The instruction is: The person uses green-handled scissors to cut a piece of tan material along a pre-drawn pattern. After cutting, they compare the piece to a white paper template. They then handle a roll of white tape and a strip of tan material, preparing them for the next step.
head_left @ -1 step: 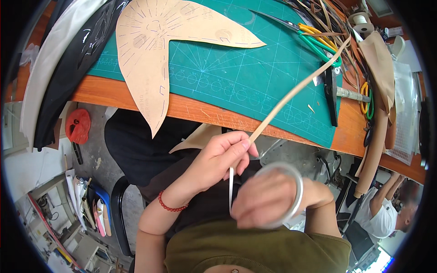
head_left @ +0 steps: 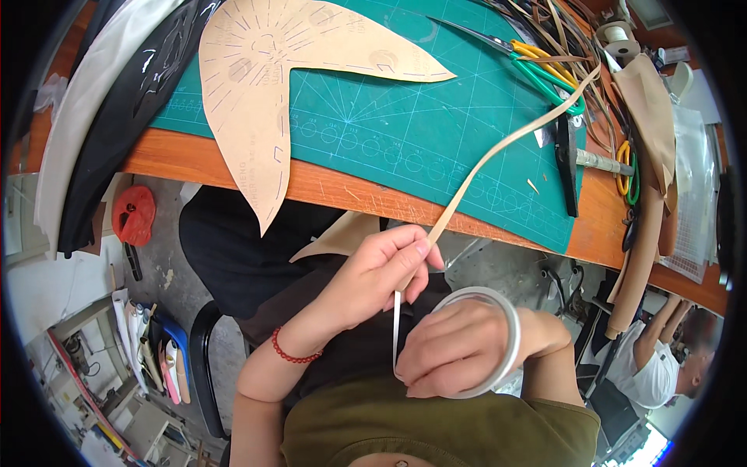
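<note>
My left hand (head_left: 381,268) pinches a long tan strip (head_left: 471,177) that looks like leather. From there the strip curves up across the cutting mat to the clutter at the far right. Below the left fingers, a thin white strip (head_left: 397,323) runs down to my right hand (head_left: 447,354), whose closed fingertips hold its lower end. Around the back of my right hand sits a pale ring (head_left: 510,335) that looks like a roll of narrow tape. A tan curved pattern piece (head_left: 249,93) with pen marks lies on the green cutting mat (head_left: 373,124), its tip overhanging the table edge.
Scissors with green and yellow handles (head_left: 545,74) and a black-headed hammer (head_left: 566,159) rest at the mat's right. Tangled strips (head_left: 572,31) and a thread spool (head_left: 618,37) are beyond. Black and white material (head_left: 101,132) hangs at the left. Another person (head_left: 654,358) is at the lower right.
My right hand, blurred before, now appears sharp and has shifted slightly right with the ring. The tan strip, nearly straight before, now bows in a looser curve. My left hand stays nearly in place.
</note>
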The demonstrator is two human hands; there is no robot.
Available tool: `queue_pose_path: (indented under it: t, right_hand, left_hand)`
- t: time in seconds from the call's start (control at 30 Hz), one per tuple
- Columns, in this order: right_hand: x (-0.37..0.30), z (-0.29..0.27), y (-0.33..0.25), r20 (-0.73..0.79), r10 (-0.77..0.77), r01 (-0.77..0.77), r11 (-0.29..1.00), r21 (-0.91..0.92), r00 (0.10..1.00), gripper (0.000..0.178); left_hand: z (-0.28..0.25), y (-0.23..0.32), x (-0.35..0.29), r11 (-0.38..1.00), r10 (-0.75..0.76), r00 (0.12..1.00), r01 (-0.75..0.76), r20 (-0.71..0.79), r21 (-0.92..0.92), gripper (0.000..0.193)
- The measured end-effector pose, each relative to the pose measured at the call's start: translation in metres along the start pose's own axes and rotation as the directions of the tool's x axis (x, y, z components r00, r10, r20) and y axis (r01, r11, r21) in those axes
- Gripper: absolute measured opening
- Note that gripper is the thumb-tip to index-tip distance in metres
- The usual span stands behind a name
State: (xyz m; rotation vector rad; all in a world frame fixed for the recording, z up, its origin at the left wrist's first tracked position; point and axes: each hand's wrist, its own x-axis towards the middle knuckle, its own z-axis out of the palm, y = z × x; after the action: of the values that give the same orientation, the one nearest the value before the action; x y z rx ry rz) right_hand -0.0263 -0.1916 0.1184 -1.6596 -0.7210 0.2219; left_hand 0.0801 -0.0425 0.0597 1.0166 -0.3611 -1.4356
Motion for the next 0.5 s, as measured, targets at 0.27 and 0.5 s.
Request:
queue_pose_path:
  t: [0.27, 0.5]
  right_hand:
    - [-0.006, -0.033, 0.016, -0.813, 0.195, -0.304, 0.952, 0.024, 0.548, 0.020]
    - [0.001, -0.040, 0.016, -0.755, 0.161, -0.415, 0.896, -0.159, 0.636, 0.021]
  left_hand:
    - [-0.003, -0.010, -0.018, 0.993, 0.077, 0.997, -0.079, 0.027, 0.086, 0.032]
    - [-0.006, -0.019, -0.013, 0.979, 0.115, 0.993, -0.110, -0.021, 0.173, 0.032]
